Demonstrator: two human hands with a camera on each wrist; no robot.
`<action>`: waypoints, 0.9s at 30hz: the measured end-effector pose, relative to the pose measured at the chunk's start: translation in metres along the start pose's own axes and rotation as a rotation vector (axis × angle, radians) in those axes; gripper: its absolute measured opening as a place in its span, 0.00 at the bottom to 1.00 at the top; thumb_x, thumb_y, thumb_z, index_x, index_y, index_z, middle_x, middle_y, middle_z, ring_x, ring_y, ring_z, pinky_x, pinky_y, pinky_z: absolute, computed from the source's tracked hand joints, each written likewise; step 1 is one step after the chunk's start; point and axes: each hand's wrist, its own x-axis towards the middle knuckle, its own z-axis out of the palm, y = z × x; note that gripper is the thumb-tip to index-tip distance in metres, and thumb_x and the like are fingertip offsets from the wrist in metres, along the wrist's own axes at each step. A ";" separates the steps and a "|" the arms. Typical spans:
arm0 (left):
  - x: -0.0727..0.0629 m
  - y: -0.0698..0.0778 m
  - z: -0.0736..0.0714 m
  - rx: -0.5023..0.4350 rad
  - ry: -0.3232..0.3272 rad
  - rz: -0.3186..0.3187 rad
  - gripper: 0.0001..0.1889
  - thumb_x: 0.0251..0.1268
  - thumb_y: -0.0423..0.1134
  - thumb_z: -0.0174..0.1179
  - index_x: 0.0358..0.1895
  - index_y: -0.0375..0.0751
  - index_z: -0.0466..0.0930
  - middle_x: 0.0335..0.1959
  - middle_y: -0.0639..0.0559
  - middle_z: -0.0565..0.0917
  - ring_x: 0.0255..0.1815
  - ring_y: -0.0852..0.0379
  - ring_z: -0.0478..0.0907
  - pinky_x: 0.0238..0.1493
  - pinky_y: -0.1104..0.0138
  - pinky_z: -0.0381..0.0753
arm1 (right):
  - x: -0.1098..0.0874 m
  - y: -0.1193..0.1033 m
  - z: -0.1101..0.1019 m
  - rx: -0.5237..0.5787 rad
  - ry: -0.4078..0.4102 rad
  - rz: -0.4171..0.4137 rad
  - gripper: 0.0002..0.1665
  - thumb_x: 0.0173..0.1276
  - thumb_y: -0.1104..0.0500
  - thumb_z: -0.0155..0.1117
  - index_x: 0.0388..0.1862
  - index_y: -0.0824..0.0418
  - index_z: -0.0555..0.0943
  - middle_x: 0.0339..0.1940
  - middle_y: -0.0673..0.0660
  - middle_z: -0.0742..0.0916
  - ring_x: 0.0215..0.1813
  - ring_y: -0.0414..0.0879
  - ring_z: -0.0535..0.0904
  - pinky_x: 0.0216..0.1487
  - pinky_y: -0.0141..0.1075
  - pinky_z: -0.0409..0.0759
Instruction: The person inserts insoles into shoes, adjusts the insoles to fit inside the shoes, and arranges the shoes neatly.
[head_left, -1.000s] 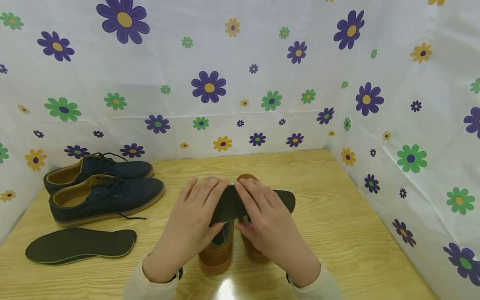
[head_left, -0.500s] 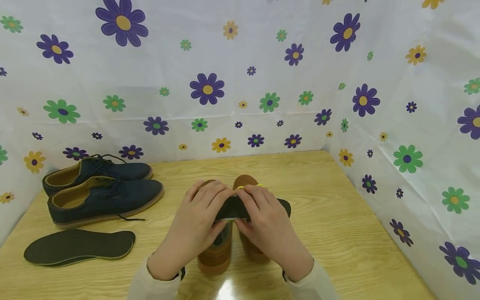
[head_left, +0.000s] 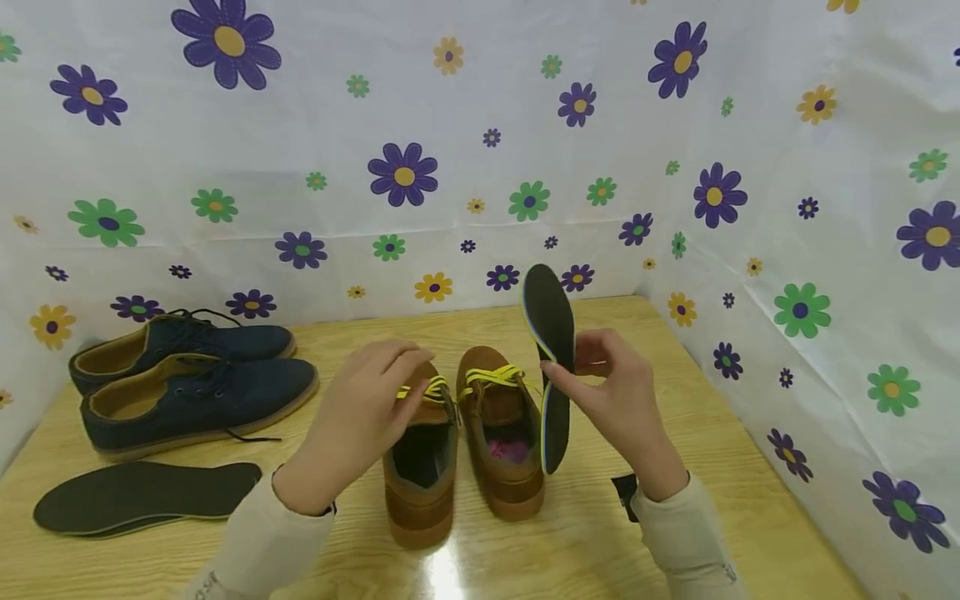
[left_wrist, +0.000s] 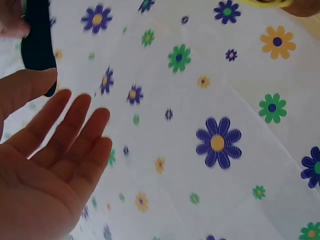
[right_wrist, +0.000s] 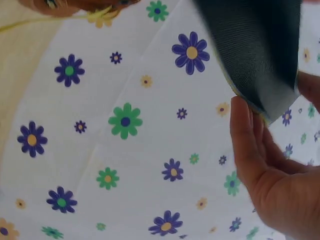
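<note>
My right hand (head_left: pixel 621 400) pinches a black insole (head_left: pixel 549 312) with a pale yellow-blue edge, thumb on its near face. The insole stands nearly upright beside the right brown shoe (head_left: pixel 513 493), overlapping its side in the head view. A pink and purple patch (head_left: pixel 510 450) shows inside that shoe. My left hand (head_left: pixel 360 408) hovers over the left brown shoe (head_left: pixel 422 521), holding nothing and partly hiding its toe. In the left wrist view its fingers (left_wrist: pixel 75 122) are spread and relaxed. Both shoes have yellow laces and point away from me.
Two navy lace-up shoes (head_left: pixel 202 400) stand at the back left. In front of them lie stacked black insoles (head_left: pixel 142 496) on the wooden table (head_left: pixel 337 533). Flower-printed white cloth (head_left: pixel 465 117) walls in the back and sides. A small black piece (head_left: pixel 626 493) shows by the right cuff.
The insole, earlier bent between both hands above the brown shoes, is now straighter and upright in my right hand, moved right. My left hand has let go and shifted left, uncovering the shoes.
</note>
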 end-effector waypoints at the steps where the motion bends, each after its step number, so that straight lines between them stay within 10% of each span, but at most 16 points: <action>1: 0.001 -0.001 0.002 0.005 -0.042 0.023 0.16 0.49 0.28 0.71 0.44 0.34 0.80 0.39 0.44 0.81 0.41 0.46 0.78 0.47 0.55 0.78 | -0.002 0.001 -0.003 0.013 -0.005 0.084 0.19 0.56 0.58 0.75 0.42 0.64 0.79 0.33 0.56 0.83 0.34 0.45 0.80 0.38 0.33 0.82; 5: 0.007 0.001 0.016 0.033 -0.225 0.108 0.08 0.55 0.30 0.69 0.37 0.39 0.80 0.33 0.50 0.80 0.35 0.52 0.78 0.40 0.61 0.78 | -0.013 -0.001 -0.008 -0.004 -0.071 0.343 0.18 0.59 0.52 0.72 0.40 0.63 0.79 0.32 0.57 0.82 0.33 0.46 0.77 0.35 0.31 0.77; 9: 0.012 0.011 0.035 0.058 -0.376 0.173 0.05 0.60 0.33 0.66 0.32 0.41 0.78 0.29 0.52 0.77 0.30 0.55 0.75 0.33 0.66 0.76 | -0.024 -0.003 -0.007 -0.024 -0.111 0.434 0.17 0.60 0.52 0.71 0.37 0.63 0.78 0.30 0.56 0.81 0.32 0.46 0.75 0.33 0.33 0.75; 17: 0.015 0.024 0.066 0.182 -0.518 0.261 0.11 0.58 0.43 0.68 0.31 0.41 0.78 0.29 0.53 0.76 0.31 0.56 0.74 0.33 0.66 0.76 | -0.041 -0.007 -0.007 -0.043 -0.130 0.489 0.14 0.58 0.56 0.72 0.31 0.62 0.77 0.25 0.54 0.79 0.28 0.44 0.74 0.29 0.32 0.73; 27: 0.027 0.043 0.103 0.610 -0.718 0.348 0.05 0.64 0.43 0.62 0.40 0.54 0.85 0.34 0.56 0.77 0.33 0.60 0.68 0.35 0.70 0.69 | -0.046 -0.010 -0.007 -0.094 -0.165 0.464 0.14 0.57 0.57 0.72 0.28 0.62 0.76 0.23 0.53 0.80 0.26 0.42 0.74 0.27 0.34 0.73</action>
